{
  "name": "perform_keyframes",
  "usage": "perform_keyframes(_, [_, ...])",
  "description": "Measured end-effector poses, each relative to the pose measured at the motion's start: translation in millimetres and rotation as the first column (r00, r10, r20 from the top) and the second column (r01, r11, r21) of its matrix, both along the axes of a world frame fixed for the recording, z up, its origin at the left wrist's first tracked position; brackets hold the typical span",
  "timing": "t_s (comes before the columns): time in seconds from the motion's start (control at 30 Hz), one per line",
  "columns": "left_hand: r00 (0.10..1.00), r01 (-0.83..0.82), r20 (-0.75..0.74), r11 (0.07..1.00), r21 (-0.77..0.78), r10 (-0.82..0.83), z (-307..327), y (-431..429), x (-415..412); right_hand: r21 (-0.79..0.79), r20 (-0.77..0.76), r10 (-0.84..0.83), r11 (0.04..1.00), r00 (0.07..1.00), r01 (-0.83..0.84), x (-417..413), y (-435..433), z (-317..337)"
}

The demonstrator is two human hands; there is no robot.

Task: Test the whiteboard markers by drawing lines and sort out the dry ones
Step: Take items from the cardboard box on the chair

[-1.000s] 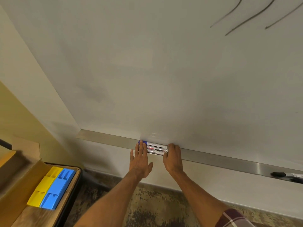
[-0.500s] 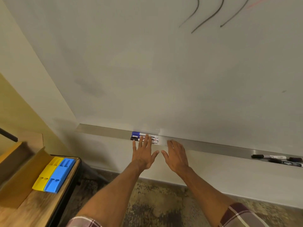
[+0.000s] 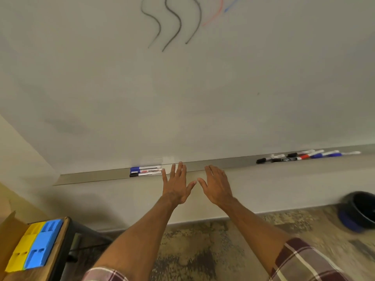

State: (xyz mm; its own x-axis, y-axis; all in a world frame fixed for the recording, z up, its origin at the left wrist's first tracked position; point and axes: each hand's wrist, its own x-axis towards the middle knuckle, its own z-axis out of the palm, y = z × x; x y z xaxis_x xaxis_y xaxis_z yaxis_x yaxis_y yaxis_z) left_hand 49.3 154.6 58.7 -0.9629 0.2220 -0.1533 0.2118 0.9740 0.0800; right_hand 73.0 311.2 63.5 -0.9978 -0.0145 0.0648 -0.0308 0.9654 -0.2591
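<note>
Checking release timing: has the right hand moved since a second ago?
Yes. The right hand touched the right end of the three markers on the marker tray; now it sits apart, to their right.

This looks like an office or meeting room. A large wall-mounted whiteboard carries a metal tray along its bottom edge, holding markers. Below are patterned carpet and a dark waste bin.

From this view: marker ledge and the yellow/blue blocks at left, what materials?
Marker ledge: looks like brushed metal, probably aluminium; grey satin sheen. Yellow and blue blocks: likely matte foam or plastic; flat colour, no glare, moulded slots.
</note>
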Motion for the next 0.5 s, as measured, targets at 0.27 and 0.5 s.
perform_keyframes(0.27, [0.993, 0.115, -0.006, 0.992, 0.046, -0.115, 11.7, 68.0, 26.0, -0.005, -0.026, -0.1, 0.995, 0.995, 0.1, 42.4, 70.2, 11.3])
perform_keyframes(0.5, [0.985, 0.171, 0.009, 0.98, 0.098, -0.173, 10.8, 165.5, 29.0, -0.021, -0.039, -0.18, 0.984, 0.983, 0.179, 48.4, 158.8, 12.4])
